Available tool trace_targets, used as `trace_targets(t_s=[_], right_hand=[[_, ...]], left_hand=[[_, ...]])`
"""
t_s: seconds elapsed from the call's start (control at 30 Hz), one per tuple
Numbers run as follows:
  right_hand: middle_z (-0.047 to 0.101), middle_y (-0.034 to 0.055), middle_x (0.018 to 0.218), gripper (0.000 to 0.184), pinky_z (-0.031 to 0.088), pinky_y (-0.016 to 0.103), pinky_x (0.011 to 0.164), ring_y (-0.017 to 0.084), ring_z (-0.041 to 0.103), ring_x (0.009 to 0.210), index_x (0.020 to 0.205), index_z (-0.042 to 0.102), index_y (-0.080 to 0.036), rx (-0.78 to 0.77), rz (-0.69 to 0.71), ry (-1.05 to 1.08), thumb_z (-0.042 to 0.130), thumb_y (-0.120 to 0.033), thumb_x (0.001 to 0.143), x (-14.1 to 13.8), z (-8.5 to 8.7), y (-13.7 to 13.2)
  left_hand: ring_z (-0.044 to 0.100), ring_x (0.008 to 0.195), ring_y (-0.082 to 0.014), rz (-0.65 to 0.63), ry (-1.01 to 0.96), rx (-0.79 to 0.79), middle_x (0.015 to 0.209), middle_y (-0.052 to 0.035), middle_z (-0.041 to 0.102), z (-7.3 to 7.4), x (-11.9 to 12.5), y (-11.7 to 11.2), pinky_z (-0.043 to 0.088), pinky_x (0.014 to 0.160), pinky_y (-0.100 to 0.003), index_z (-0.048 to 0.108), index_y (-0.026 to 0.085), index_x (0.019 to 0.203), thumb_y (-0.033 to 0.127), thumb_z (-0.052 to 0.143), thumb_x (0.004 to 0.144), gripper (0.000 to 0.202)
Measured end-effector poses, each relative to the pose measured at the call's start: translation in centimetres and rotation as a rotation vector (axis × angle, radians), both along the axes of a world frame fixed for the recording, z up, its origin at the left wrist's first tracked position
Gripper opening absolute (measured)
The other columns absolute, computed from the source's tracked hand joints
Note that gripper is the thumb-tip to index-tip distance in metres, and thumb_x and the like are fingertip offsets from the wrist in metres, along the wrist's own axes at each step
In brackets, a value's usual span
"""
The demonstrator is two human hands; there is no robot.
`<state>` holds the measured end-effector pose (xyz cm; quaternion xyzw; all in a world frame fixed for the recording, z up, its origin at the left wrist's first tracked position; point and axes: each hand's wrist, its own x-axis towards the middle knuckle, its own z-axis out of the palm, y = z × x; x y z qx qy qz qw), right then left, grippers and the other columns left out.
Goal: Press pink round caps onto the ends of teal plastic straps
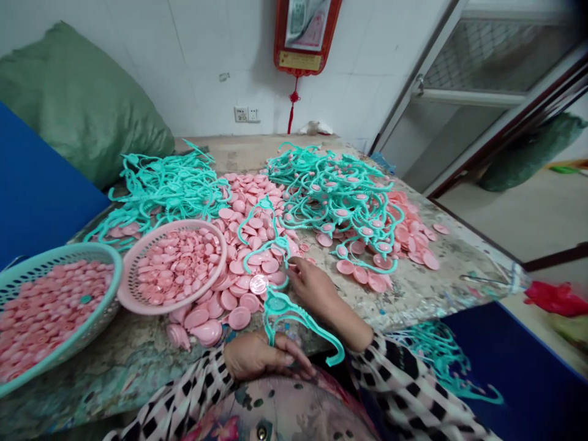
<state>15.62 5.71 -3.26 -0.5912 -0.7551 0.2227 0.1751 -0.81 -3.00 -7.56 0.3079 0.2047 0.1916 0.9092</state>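
A tiled room is shown, with a green woven sack (78,104) slumped at the upper left against a blue board (41,184), and a red-framed wall hanging (301,37) above a wall socket (245,114) at top centre. A stained stone-topped table (105,373) fills the middle of the frame. Tangled teal plastic runners (335,190) are heaped across its far half, and loose pink plastic discs (248,196) are spread between and under them, apparently kept within reach of the seated person. At the lower left, 2 baskets are set side by side, a teal basket (92,254) and a pink basket (151,309), both filled with pink discs, seemingly to keep sorted pieces apart from the loose heap. At bottom centre, a teal plastic frame (298,318) is held low against the body, with the fingers of the left hand (269,356) curled closed over it. The right hand (312,285) is stretched forward, its fingers lying narrow and together over a teal loop among the discs, though whether that loop is gripped cannot be told. The frame is thin, branched and glossy, with a curved arm.
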Motion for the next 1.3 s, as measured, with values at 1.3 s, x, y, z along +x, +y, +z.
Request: trace_targets(t_s=[1.3], right_hand=[[0.066, 0.0051, 0.084, 0.045, 0.048, 0.03, 0.07, 0.017, 0.061, 0.076, 0.098, 0.066, -0.017, -0.532, 0.209, 0.735, 0.044, -0.055, 0.089, 2.7, 2.6, -1.7]], left_hand=[[0.069, 0.088, -0.0202, 0.044, 0.032, -0.131, 0.094, -0.0126, 0.072, 0.1, 0.1, 0.2, 0.046, 0.088, -0.035, 0.07, 0.012, 0.1, 0.028, 0.073, 0.075, 0.029]])
